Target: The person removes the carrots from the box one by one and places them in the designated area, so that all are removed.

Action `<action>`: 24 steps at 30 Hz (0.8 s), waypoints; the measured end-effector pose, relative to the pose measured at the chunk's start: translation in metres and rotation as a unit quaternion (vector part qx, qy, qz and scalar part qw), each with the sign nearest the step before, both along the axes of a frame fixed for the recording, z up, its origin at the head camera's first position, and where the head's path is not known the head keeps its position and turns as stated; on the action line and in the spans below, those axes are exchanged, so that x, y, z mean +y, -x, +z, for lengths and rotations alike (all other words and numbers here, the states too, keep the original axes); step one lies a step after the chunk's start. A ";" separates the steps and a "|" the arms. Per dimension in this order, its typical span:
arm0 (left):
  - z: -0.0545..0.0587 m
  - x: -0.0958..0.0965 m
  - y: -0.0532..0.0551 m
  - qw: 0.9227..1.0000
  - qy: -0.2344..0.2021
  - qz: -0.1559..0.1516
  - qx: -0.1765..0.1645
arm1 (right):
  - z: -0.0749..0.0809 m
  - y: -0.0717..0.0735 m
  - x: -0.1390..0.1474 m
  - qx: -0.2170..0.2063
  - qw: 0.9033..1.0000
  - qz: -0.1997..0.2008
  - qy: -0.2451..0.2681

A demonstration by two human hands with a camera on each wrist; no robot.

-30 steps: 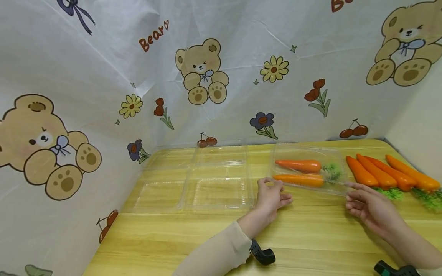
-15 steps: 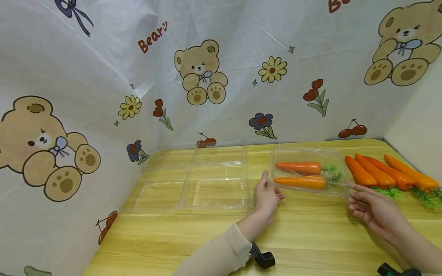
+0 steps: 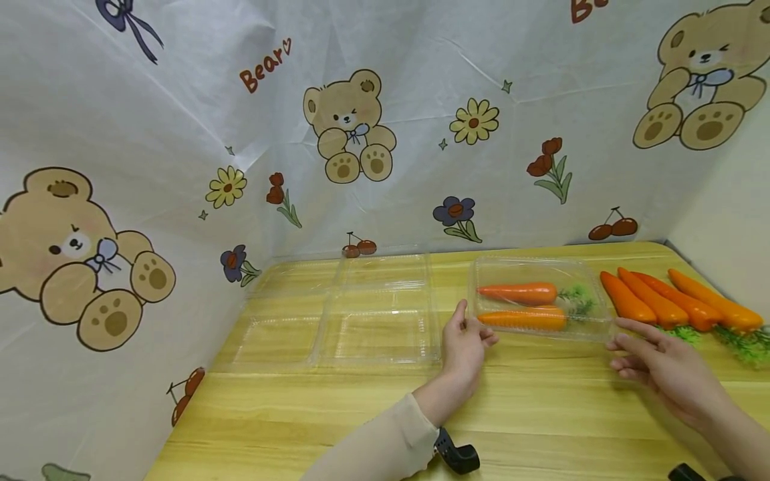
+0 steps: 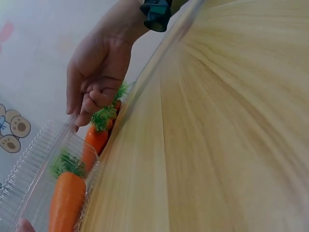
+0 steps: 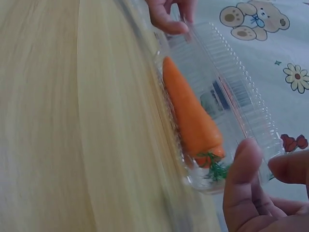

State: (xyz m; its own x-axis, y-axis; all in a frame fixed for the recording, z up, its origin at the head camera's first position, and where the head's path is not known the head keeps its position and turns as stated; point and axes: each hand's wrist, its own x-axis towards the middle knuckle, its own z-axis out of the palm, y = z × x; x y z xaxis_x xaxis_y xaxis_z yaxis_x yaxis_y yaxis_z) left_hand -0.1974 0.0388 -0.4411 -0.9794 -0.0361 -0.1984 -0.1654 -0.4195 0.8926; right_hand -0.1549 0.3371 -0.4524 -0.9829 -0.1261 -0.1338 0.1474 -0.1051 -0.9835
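A transparent plastic box (image 3: 535,268), its lid down, holds two carrots, an upper one (image 3: 520,292) and a lower one (image 3: 526,318), with green tops toward the right. My left hand (image 3: 464,347) grips the box's near left corner, forefinger pointing up along the side and thumb at the front. My right hand (image 3: 670,364) is at the near right corner, its forefinger stretched to the rim. In the right wrist view, the right thumb (image 5: 247,157) and forefinger are spread, with a gap between them beside the box end.
Several more carrots (image 3: 680,307) with leafy tops lie right of the box on the wooden table (image 3: 541,414). Transparent plastic containers (image 3: 379,334) stand to the left. A bear-print cloth (image 3: 409,214) hangs behind the table, and a pale wall (image 3: 730,220) borders the right side.
The box's raised lid has come down a little. My left forefinger has straightened along the box's side, and my right hand has shifted slightly right, its fingers loosening.
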 end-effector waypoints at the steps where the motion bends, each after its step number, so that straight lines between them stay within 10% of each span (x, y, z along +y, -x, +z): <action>1: 0.000 0.000 -0.001 1.000 0.003 -0.003 0.001 | 0.001 0.000 0.001 0.007 0.999 -0.002 -0.032; 9: 0.002 0.001 -0.007 1.000 0.003 -0.002 -0.005 | 0.004 0.000 0.001 0.078 0.960 -0.036 -0.267; 24: 0.000 -0.002 -0.012 1.000 -0.007 -0.005 -0.002 | 0.013 0.010 0.004 0.245 0.815 -0.069 -0.521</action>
State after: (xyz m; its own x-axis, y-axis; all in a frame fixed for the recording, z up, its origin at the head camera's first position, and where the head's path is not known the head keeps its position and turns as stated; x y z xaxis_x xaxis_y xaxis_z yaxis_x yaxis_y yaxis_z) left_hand -0.1850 0.0373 -0.4410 -0.9788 -0.0240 -0.2035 -0.1736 -0.4298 0.8861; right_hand -0.1647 0.3407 -0.4396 -0.9457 -0.0783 0.3153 -0.2318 0.8425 -0.4862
